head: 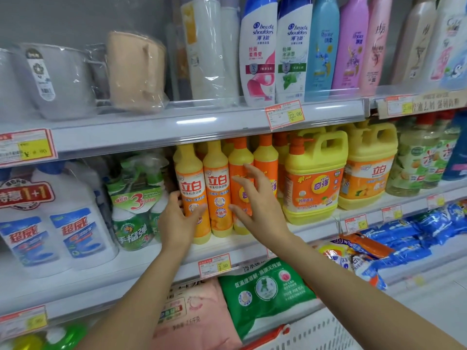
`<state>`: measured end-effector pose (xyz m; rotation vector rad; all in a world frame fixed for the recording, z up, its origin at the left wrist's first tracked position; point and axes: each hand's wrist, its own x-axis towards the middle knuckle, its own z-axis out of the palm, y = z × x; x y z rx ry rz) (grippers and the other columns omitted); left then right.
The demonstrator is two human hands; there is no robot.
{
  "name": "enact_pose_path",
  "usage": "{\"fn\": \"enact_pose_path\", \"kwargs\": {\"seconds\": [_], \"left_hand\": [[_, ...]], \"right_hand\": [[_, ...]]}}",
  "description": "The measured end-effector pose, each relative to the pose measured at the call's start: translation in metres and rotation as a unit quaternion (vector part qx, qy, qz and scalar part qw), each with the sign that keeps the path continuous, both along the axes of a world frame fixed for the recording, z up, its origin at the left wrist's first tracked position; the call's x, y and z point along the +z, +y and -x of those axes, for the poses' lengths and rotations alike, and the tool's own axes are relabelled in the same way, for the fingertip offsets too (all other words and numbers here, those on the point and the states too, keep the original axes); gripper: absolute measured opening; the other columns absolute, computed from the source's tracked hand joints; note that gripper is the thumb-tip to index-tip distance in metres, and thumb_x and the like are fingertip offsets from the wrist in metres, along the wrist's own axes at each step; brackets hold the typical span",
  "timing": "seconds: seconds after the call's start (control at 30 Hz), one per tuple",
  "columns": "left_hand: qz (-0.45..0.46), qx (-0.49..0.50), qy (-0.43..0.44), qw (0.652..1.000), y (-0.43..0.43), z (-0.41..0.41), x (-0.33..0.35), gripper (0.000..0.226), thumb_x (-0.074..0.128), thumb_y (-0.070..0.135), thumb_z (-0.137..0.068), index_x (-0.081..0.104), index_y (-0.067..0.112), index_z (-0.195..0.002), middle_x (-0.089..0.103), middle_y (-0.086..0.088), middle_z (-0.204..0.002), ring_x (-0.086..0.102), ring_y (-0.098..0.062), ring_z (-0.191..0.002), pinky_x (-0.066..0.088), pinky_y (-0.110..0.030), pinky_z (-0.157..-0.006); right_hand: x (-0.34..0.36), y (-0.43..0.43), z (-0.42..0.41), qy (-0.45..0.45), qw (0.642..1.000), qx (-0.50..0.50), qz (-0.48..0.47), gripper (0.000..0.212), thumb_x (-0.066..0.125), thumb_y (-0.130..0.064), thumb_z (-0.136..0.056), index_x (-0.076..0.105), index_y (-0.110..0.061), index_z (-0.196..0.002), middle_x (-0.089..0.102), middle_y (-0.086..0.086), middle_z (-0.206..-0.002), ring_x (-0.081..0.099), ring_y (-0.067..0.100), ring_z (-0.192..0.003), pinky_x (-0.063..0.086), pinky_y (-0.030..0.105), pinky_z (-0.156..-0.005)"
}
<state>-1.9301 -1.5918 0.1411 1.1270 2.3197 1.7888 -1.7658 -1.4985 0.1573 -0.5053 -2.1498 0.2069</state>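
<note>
Middle shelf (242, 245), centre of frame: a row of tall orange-and-yellow dish-soap bottles stands upright, caps up under the shelf above.

- Left hand (177, 218): wrapped round the lower body of the first bottle (188, 181), the left-most of the row. The thumb lies across the front label and the fingers curl behind its left side, next to the green spray pack (136, 203). A real grip, low on the bottle.
- Right hand (255, 198): fingers spread and straight, palm toward the shelf, in front of the third bottle (240, 157). It holds nothing. I cannot tell whether the fingertips touch the label or hover just off it.
- The second bottle (218, 188) stands between the two hands, touching its neighbours on both sides.

Key relation: the bottles lie straight ahead of and slightly above the forearms, long axes vertical and packed shoulder to shoulder. The left hand is the nearer one and already on its bottle. The right hand covers the bottle two places to the right, just left of the pump jug (313, 183).

Judgement: the first bottle looks free to come forward off the front edge, above the price tag (214, 265). Because the row is tight, the second bottle may tip or drag along.
</note>
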Motion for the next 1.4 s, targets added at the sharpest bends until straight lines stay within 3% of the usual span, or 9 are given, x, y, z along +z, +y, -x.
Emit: {"fn": "enact_pose_path", "kwargs": {"seconds": [0.13,0.23,0.37,0.57,0.73,0.83,0.93,1.13,1.4], "left_hand": [[-0.052,-0.017,0.012,0.998,-0.020,-0.005,-0.006,0.052,0.079,0.041,-0.077,0.055,0.029,-0.121,0.066,0.011,-0.108,0.061,0.002,-0.091,0.048,-0.021,-0.074],[-0.070,-0.009,0.045,0.996,-0.040,-0.010,-0.007,0.056,0.081,0.039,-0.074,0.056,0.030,-0.124,0.063,0.011,-0.112,0.061,-0.009,-0.098,0.052,-0.033,-0.083],[-0.074,-0.002,0.153,0.985,-0.063,-0.021,-0.002,0.058,0.082,0.033,-0.075,0.058,0.028,-0.128,0.055,0.012,-0.115,0.049,-0.009,-0.106,0.042,-0.026,-0.084],[-0.015,-0.041,0.192,0.980,-0.085,-0.048,0.007,0.067,0.079,0.054,-0.071,0.055,0.034,-0.130,0.052,0.013,-0.114,0.044,-0.008,-0.107,0.039,-0.028,-0.086],[0.082,-0.089,-0.070,0.990,-0.116,-0.066,-0.022,0.063,0.053,0.081,-0.068,0.063,0.041,-0.116,0.062,0.004,-0.119,0.062,-0.016,-0.109,0.052,-0.037,-0.090],[0.133,-0.172,-0.341,0.914,-0.130,-0.080,-0.045,0.074,0.044,0.085,-0.067,0.075,0.026,-0.100,0.076,-0.009,-0.092,0.072,-0.024,-0.072,0.056,-0.029,-0.061],[0.073,-0.247,-0.421,0.870,-0.133,-0.090,-0.064,0.060,0.064,0.067,-0.073,0.074,0.017,-0.105,0.073,-0.018,-0.093,0.067,-0.024,-0.063,0.055,-0.032,-0.054],[-0.086,-0.135,-0.278,0.947,-0.148,-0.095,-0.085,0.077,0.097,0.029,-0.050,0.061,0.011,-0.116,0.069,-0.014,-0.112,0.070,-0.030,-0.094,0.058,-0.040,-0.079],[-0.095,-0.061,-0.120,0.986,-0.172,-0.080,-0.091,0.065,0.090,0.005,-0.054,0.058,0.013,-0.110,0.067,0.003,-0.104,0.065,-0.006,-0.093,0.053,-0.017,-0.075]], "right_hand": [[0.005,-0.004,-0.001,0.015,1.000,0.007,0.025,0.051,0.071,-0.029,-0.091,0.054,-0.012,-0.135,0.034,0.012,-0.154,0.033,0.025,-0.142,0.039,0.033,-0.108],[0.014,-0.015,-0.001,0.100,0.990,0.047,0.083,0.050,0.068,-0.035,-0.091,0.056,-0.010,-0.132,0.047,0.008,-0.139,0.047,0.020,-0.130,0.045,0.031,-0.101],[0.033,-0.045,0.001,0.162,0.923,0.207,0.281,0.057,0.067,-0.047,-0.086,0.049,-0.027,-0.136,0.058,-0.014,-0.125,0.062,0.003,-0.104,0.055,0.022,-0.082],[0.036,-0.062,-0.013,0.233,0.884,0.229,0.333,0.033,0.074,-0.039,-0.082,0.063,-0.016,-0.103,0.073,0.001,-0.096,0.072,0.016,-0.093,0.063,0.041,-0.068],[0.007,-0.058,-0.048,0.264,0.838,0.173,0.446,0.040,0.067,-0.044,-0.086,0.063,-0.010,-0.107,0.075,0.000,-0.087,0.074,0.013,-0.080,0.057,0.029,-0.055],[-0.007,-0.053,-0.070,0.268,0.828,0.151,0.469,0.037,0.063,-0.046,-0.090,0.063,-0.012,-0.104,0.074,-0.005,-0.076,0.074,0.011,-0.074,0.055,0.024,-0.053],[-0.018,-0.051,-0.079,0.260,0.814,0.162,0.494,0.050,0.065,-0.048,-0.087,0.058,-0.007,-0.115,0.074,-0.002,-0.081,0.073,0.012,-0.076,0.056,0.024,-0.057],[-0.046,-0.061,-0.070,0.264,0.742,0.230,0.572,0.045,0.064,-0.028,-0.093,0.048,-0.021,-0.135,0.069,0.000,-0.117,0.069,0.019,-0.108,0.059,0.038,-0.087],[-0.069,-0.071,-0.054,0.224,0.688,0.290,0.626,0.047,0.067,-0.016,-0.092,0.045,-0.009,-0.133,0.071,0.019,-0.116,0.070,0.034,-0.105,0.061,0.051,-0.079]]}}
